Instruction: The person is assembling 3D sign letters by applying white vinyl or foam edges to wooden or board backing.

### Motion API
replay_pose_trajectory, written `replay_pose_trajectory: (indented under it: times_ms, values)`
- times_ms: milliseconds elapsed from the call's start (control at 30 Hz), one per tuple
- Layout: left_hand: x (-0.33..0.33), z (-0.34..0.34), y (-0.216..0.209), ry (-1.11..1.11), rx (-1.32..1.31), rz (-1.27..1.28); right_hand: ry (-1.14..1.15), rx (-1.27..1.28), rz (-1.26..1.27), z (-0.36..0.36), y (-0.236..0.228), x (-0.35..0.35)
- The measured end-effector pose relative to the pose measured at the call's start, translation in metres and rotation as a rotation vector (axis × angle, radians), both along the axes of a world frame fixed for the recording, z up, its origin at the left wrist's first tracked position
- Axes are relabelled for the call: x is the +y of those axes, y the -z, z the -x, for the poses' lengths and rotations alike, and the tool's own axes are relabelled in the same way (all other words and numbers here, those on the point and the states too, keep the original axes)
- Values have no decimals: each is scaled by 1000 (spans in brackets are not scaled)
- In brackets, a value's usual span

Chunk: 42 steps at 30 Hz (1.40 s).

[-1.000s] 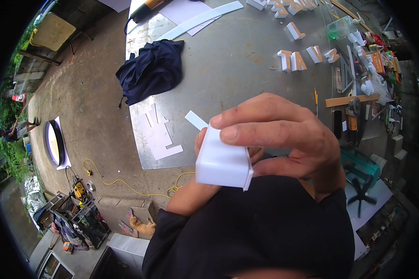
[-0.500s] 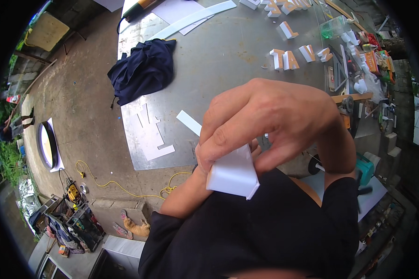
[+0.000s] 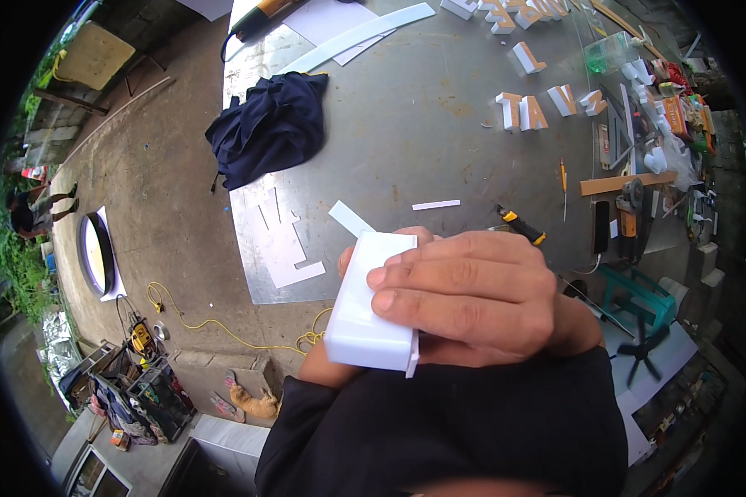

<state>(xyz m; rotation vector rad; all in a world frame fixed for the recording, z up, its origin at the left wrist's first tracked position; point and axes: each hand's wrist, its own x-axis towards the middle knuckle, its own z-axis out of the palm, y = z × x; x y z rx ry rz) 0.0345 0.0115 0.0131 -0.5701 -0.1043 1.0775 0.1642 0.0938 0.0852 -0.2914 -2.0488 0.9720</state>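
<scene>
Watching the feed: the white box-shaped piece [image 3: 369,286] is held up in both hands just beyond the near edge of the metal table [image 3: 373,157], close to the chest. Its smooth white side faces up, and a thin lip juts out at its near right corner.

Right hand [image 3: 477,290]: grasping the piece from the right, two fingertips laid flat on the upper face, thumb hidden. Left hand [image 3: 345,262]: mostly behind the piece, some finger showing at its left; it looks to be supporting from below, but I can't tell how firm that grip is.

Around it: a pale strip [image 3: 350,216] sticks out just past the far left end; can't tell if it touches the piece. Farther right, a slim white offcut [image 3: 436,205] and a black-and-yellow hand tool [image 3: 523,228]. A white sheet with cut-outs [image 3: 283,248] lies left, dark blue cloth [image 3: 269,128] beyond it. Tan-faced white block letters [image 3: 526,114] stand far right.

My read: step in hand is seating or checking the side wall on one letter-type piece. Next move calls for even finger pressure along that jutting edge, with the left hand keeping the piece from twisting.
</scene>
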Motion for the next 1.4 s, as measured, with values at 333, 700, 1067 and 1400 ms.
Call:
replay_pose_trajectory:
  times_ms: [333, 700, 1067, 1400]
  values:
    - [-2, -5, 16, -5, 225, -51, 60, -34, 64, -5, -1, -2]
    - [3, 4, 54, 5, 222, -95, 37, -55, 312, -15, -1, 2]
    - [-14, -2, 34, -67, -16, 27, 156, -46, -31, -11, 7, -8]
    - [-10, -2, 23, -19, 224, 43, 137, 0, 91, -14, 4, -10]
